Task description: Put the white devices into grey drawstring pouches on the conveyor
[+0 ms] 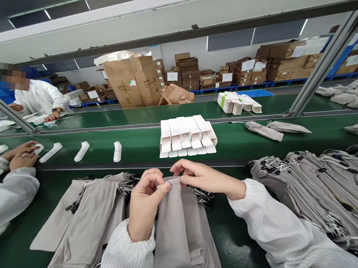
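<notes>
**Both hands pinch a grey fabric pouch [169, 234] above the green desk [240, 267]**

The left hand [144, 204], in a white ribbed sleeve [127, 255], and the right hand [206, 177] meet at the pouch's top edge. The left fingers [158, 185] are closed on the cloth, and the right fingers [187, 167] grip it just beside them. The pouch hangs down over a loose pile of grey pouches [86, 223] on the desk. A large stack of grey drawstring pouches with black toggles [311, 188] lies to the right. Ahead, a green conveyor belt [131, 140] carries a block of white paper cartons [188, 135]. At far left, a co-worker's hands [21, 156] touch a slim white piece [37, 148].
</notes>
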`<action>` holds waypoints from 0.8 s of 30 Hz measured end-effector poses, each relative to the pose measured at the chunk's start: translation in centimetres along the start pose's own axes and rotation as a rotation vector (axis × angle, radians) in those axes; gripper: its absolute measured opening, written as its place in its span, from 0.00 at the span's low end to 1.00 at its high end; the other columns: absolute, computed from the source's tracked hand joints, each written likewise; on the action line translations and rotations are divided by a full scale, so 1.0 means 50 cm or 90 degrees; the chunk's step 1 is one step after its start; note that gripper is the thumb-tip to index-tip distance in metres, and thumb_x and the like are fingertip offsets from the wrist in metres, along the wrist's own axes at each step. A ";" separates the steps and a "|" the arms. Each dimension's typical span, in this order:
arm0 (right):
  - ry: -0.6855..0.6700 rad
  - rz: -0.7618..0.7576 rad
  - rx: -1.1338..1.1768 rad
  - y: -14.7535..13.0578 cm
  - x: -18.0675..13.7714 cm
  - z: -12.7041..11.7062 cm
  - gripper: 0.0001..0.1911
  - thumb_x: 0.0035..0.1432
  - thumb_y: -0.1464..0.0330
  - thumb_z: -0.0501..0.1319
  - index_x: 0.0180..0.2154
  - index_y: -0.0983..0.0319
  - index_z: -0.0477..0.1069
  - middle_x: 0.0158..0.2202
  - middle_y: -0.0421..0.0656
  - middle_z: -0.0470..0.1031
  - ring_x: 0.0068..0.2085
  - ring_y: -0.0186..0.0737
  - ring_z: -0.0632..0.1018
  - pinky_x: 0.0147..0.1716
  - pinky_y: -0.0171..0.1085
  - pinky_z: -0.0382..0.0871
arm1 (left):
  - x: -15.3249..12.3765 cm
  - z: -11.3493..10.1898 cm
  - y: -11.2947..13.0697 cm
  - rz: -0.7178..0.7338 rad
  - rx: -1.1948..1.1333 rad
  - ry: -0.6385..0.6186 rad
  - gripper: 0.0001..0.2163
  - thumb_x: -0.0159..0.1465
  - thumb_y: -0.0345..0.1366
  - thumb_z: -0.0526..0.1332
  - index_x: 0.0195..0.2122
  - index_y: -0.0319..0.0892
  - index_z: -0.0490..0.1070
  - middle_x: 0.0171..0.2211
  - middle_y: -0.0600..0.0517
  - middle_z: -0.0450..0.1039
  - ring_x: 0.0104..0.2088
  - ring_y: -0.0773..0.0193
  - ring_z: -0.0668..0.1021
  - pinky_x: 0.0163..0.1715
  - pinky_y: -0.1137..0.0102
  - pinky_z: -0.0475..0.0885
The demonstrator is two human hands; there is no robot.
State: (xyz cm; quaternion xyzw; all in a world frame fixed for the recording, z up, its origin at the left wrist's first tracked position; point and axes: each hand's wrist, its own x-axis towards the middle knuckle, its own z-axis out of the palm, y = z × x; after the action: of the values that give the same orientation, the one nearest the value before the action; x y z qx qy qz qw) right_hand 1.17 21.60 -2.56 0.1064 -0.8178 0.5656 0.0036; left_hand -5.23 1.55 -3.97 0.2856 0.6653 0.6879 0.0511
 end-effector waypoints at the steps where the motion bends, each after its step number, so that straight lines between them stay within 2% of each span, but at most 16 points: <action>1: 0.000 0.012 0.011 0.005 0.001 0.000 0.15 0.63 0.70 0.57 0.52 0.59 0.66 0.46 0.44 0.74 0.41 0.36 0.76 0.41 0.36 0.69 | 0.000 -0.002 0.001 0.002 0.002 0.003 0.08 0.57 0.34 0.69 0.27 0.43 0.69 0.40 0.51 0.67 0.44 0.62 0.71 0.41 0.72 0.67; 6: -0.011 0.013 0.022 0.031 0.007 -0.005 0.09 0.60 0.73 0.57 0.43 0.60 0.67 0.35 0.40 0.76 0.33 0.35 0.78 0.35 0.35 0.70 | -0.001 -0.007 -0.004 -0.010 0.009 0.016 0.08 0.56 0.35 0.69 0.27 0.43 0.69 0.40 0.50 0.68 0.46 0.61 0.72 0.43 0.70 0.68; 9: -0.069 0.016 0.077 0.030 0.007 -0.009 0.08 0.62 0.70 0.57 0.44 0.61 0.67 0.32 0.39 0.75 0.31 0.34 0.77 0.33 0.34 0.69 | -0.003 -0.008 -0.008 -0.014 0.010 0.020 0.09 0.56 0.36 0.69 0.27 0.42 0.68 0.40 0.49 0.69 0.46 0.60 0.72 0.42 0.70 0.68; 11: -0.079 0.031 0.135 0.024 0.006 -0.011 0.10 0.63 0.67 0.57 0.46 0.61 0.65 0.30 0.38 0.74 0.29 0.32 0.75 0.31 0.33 0.68 | -0.004 -0.008 -0.008 -0.022 0.006 0.019 0.09 0.56 0.36 0.69 0.27 0.42 0.69 0.40 0.50 0.69 0.44 0.61 0.73 0.40 0.71 0.69; 14: -0.041 0.049 0.178 0.019 0.005 -0.014 0.11 0.63 0.65 0.58 0.46 0.62 0.65 0.26 0.34 0.68 0.24 0.29 0.68 0.28 0.31 0.63 | -0.008 -0.011 -0.006 -0.062 -0.013 -0.011 0.10 0.56 0.38 0.69 0.28 0.42 0.68 0.38 0.50 0.69 0.36 0.65 0.72 0.33 0.73 0.68; 19: 0.029 0.031 0.083 0.027 0.004 -0.027 0.12 0.61 0.60 0.62 0.41 0.62 0.71 0.21 0.32 0.59 0.24 0.29 0.61 0.27 0.32 0.56 | -0.014 -0.023 -0.001 -0.108 -0.035 -0.049 0.12 0.59 0.43 0.68 0.29 0.41 0.69 0.37 0.50 0.68 0.25 0.72 0.64 0.20 0.76 0.59; 21: 0.065 -0.006 0.116 0.028 0.001 -0.036 0.13 0.59 0.59 0.64 0.37 0.62 0.71 0.22 0.32 0.58 0.24 0.29 0.59 0.28 0.32 0.55 | -0.014 -0.039 0.006 -0.110 -0.062 -0.017 0.12 0.59 0.42 0.68 0.30 0.41 0.70 0.34 0.52 0.68 0.22 0.75 0.60 0.18 0.77 0.55; 24: 0.157 -0.056 0.262 0.016 -0.009 -0.048 0.13 0.59 0.60 0.65 0.32 0.61 0.66 0.22 0.32 0.56 0.23 0.28 0.57 0.26 0.32 0.53 | -0.010 -0.074 0.021 -0.074 -0.142 0.105 0.12 0.58 0.42 0.69 0.30 0.42 0.69 0.29 0.55 0.65 0.19 0.77 0.59 0.16 0.79 0.52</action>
State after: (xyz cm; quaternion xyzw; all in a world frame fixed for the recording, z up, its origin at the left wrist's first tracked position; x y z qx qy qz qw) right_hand 1.21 24.18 -2.50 0.0705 -0.6732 0.7284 0.1063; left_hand -6.19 -2.09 -2.99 0.1817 0.6021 0.7745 0.0677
